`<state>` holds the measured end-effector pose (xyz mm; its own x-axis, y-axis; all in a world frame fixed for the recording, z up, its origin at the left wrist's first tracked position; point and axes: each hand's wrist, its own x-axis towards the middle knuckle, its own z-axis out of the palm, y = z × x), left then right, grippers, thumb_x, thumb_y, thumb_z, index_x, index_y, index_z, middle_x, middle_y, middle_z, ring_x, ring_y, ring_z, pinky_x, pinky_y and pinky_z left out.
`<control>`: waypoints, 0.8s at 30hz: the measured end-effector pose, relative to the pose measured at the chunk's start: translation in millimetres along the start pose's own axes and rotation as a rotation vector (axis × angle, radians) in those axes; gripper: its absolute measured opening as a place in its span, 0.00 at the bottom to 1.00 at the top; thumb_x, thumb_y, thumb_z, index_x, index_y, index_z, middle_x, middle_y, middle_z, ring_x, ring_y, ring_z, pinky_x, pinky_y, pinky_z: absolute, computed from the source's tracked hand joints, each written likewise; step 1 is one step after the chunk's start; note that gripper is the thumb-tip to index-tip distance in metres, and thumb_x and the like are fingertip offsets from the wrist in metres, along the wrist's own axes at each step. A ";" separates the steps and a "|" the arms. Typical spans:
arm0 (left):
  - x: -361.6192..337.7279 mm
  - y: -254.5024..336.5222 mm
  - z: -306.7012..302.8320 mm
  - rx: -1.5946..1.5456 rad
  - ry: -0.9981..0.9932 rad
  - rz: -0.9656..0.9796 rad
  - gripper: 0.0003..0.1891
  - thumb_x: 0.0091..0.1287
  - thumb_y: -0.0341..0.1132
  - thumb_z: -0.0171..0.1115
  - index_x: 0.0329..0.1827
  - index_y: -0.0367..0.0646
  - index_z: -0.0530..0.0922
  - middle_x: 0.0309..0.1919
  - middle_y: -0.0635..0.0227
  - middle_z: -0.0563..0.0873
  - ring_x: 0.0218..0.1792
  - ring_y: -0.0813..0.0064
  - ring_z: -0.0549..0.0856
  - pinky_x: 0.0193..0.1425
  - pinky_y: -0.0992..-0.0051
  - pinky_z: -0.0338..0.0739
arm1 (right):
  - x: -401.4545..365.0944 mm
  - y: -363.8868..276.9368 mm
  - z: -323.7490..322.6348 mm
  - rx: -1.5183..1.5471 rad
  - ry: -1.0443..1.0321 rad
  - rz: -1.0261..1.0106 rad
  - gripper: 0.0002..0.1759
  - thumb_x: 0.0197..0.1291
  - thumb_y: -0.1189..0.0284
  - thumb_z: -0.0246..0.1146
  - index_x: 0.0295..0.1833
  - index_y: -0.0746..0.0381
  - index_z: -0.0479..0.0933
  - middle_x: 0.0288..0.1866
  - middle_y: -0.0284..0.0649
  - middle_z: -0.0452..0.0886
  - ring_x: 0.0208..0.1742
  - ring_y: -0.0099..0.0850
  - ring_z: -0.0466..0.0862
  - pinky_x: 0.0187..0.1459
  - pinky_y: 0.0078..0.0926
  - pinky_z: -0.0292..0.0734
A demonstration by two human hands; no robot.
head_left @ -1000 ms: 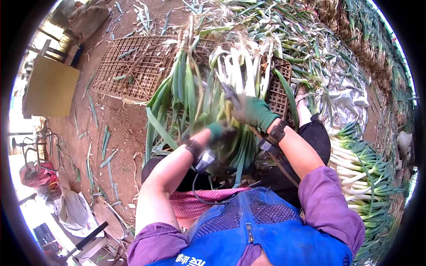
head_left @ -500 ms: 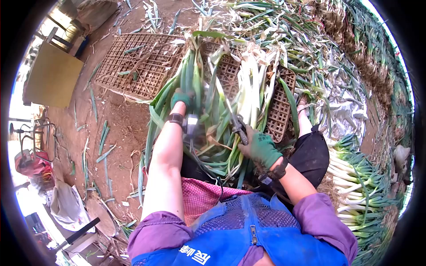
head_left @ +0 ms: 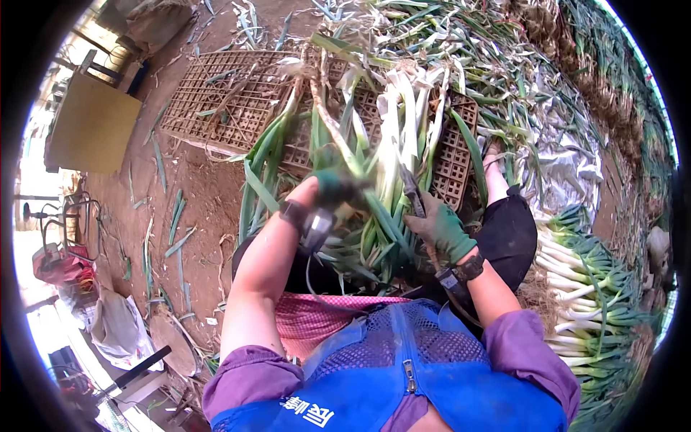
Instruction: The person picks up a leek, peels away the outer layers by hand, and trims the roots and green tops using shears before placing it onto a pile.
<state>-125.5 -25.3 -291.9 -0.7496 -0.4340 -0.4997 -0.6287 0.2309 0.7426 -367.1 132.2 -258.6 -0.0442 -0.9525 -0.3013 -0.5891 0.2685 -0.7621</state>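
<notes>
My left hand [head_left: 337, 189], in a green glove and smeared by motion, is closed around a leek [head_left: 332, 129]. The root end of that leek points away from me, and its green leaves trail back toward my lap. My right hand [head_left: 440, 229], also gloved, grips a dark tool with a slim nozzle, which looks like an air blow gun [head_left: 412, 193]. The nozzle points forward beside several pale leeks [head_left: 392, 144] lying across a brown plastic crate [head_left: 457, 155]. More green leaves hang to the left of my left hand.
A flat grid crate [head_left: 209, 101] lies at the far left on the dirt floor. Leaf scraps [head_left: 475, 65] cover the ground ahead. Cleaned leeks [head_left: 576, 302] are piled at my right, beside silvery sheeting [head_left: 568, 173]. A yellowish board [head_left: 93, 129] stands at the left.
My left hand has moved right and nearer to me, and now holds a single slanting leek instead of being at the upright green stalks. My right hand has shifted slightly right with the blow gun.
</notes>
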 end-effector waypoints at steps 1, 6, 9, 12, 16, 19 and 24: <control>6.5 -8.1 1.3 -0.174 0.117 -0.090 0.20 0.64 0.31 0.67 0.59 0.41 0.81 0.40 0.59 0.87 0.39 0.70 0.86 0.44 0.74 0.81 | 0.0 -0.4 -0.7 0.022 -0.054 0.055 0.31 0.53 0.57 0.67 0.60 0.63 0.74 0.37 0.52 0.83 0.38 0.46 0.84 0.43 0.39 0.78; 49.4 -21.8 20.8 -0.521 0.310 -0.183 0.18 0.63 0.34 0.70 0.55 0.40 0.79 0.35 0.63 0.85 0.32 0.72 0.85 0.33 0.74 0.79 | -29.4 -46.8 2.4 -0.067 -0.153 -0.088 0.32 0.52 0.59 0.67 0.62 0.61 0.75 0.41 0.52 0.83 0.40 0.45 0.84 0.46 0.37 0.78; 33.4 10.1 12.8 -0.810 0.345 -0.153 0.20 0.62 0.40 0.73 0.53 0.40 0.78 0.34 0.68 0.85 0.29 0.77 0.83 0.28 0.77 0.76 | -42.4 -47.6 -16.2 0.015 -0.160 0.001 0.31 0.52 0.60 0.68 0.61 0.62 0.75 0.38 0.52 0.83 0.40 0.47 0.84 0.45 0.39 0.78; 31.6 -1.8 14.9 -0.726 0.297 -0.084 0.21 0.63 0.41 0.73 0.53 0.40 0.78 0.34 0.69 0.86 0.28 0.78 0.83 0.27 0.78 0.76 | -47.3 -42.8 -18.9 -0.002 -0.155 0.056 0.30 0.52 0.60 0.68 0.59 0.63 0.75 0.37 0.52 0.82 0.40 0.48 0.84 0.44 0.40 0.78; 48.2 -44.3 29.8 -0.435 0.091 -0.162 0.17 0.59 0.29 0.69 0.52 0.50 0.84 0.46 0.67 0.85 0.35 0.73 0.86 0.33 0.75 0.82 | -44.9 -37.0 -6.6 -0.051 -0.206 -0.001 0.29 0.53 0.60 0.67 0.58 0.63 0.74 0.38 0.53 0.82 0.41 0.51 0.84 0.45 0.41 0.78; 49.7 -45.5 32.6 -0.328 0.026 -0.196 0.21 0.57 0.26 0.68 0.54 0.54 0.86 0.52 0.66 0.84 0.39 0.71 0.87 0.37 0.74 0.84 | -36.4 -37.6 1.5 -0.004 -0.150 -0.065 0.29 0.53 0.59 0.67 0.57 0.64 0.74 0.37 0.54 0.82 0.41 0.52 0.84 0.46 0.43 0.78; 30.9 2.0 18.9 -0.626 0.094 -0.446 0.29 0.59 0.40 0.75 0.61 0.34 0.79 0.43 0.60 0.85 0.37 0.75 0.85 0.36 0.75 0.81 | 4.1 -40.2 -3.8 -0.091 -0.079 0.058 0.26 0.54 0.59 0.66 0.51 0.65 0.75 0.38 0.57 0.83 0.41 0.55 0.84 0.45 0.45 0.78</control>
<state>-153.9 -21.8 -314.4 -0.4148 -0.4488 -0.7915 -0.6122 -0.5059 0.6077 -346.7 116.9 -227.1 -0.0182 -0.9205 -0.3903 -0.6586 0.3048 -0.6881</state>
